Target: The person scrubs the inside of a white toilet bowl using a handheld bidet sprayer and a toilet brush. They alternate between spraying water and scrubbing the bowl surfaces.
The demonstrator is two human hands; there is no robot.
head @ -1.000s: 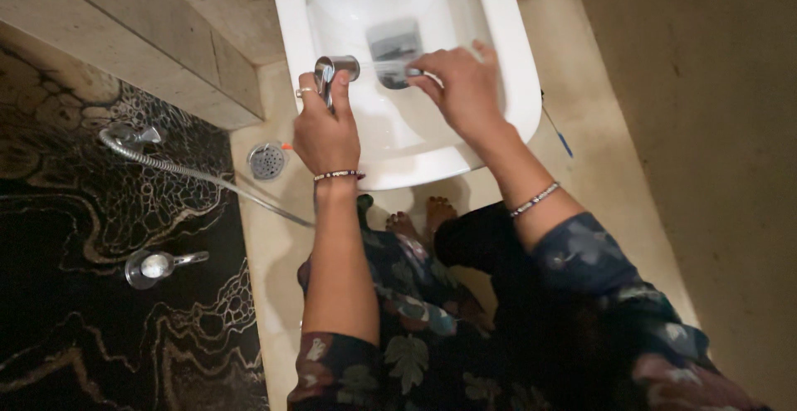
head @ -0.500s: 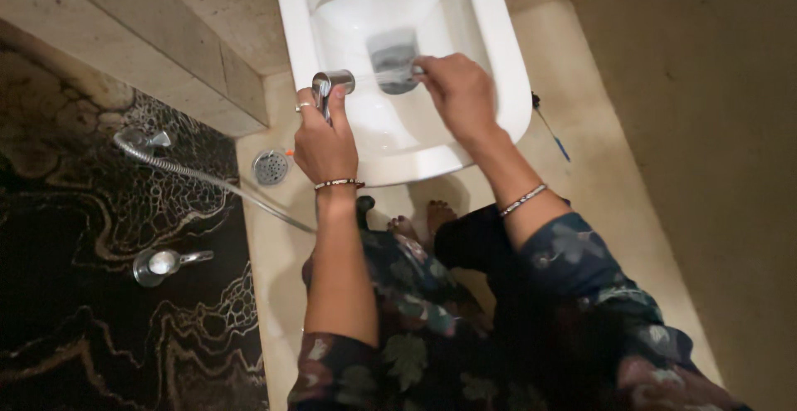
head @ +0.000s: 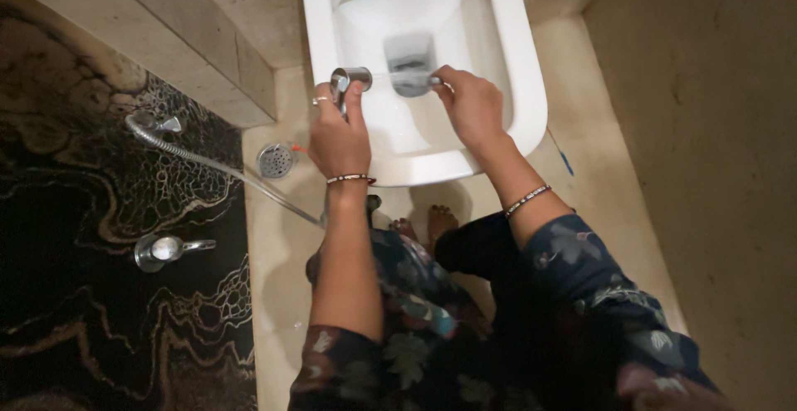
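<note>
Narrow beige floor [head: 598, 170] hemmed by walls left and right, white toilet bowl [head: 527, 87] at far centre, chrome sprayer [head: 349, 80] gripped by left hand [head: 339, 133] over left rim, right hand [head: 473, 105] closed on small object inside bowl, hose [head: 216, 166] trailed left.

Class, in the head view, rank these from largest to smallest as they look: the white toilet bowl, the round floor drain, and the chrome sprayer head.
1. White toilet bowl
2. and 3. Round floor drain and chrome sprayer head: they look alike, and the sprayer sits nearer the camera, so unranked.
</note>
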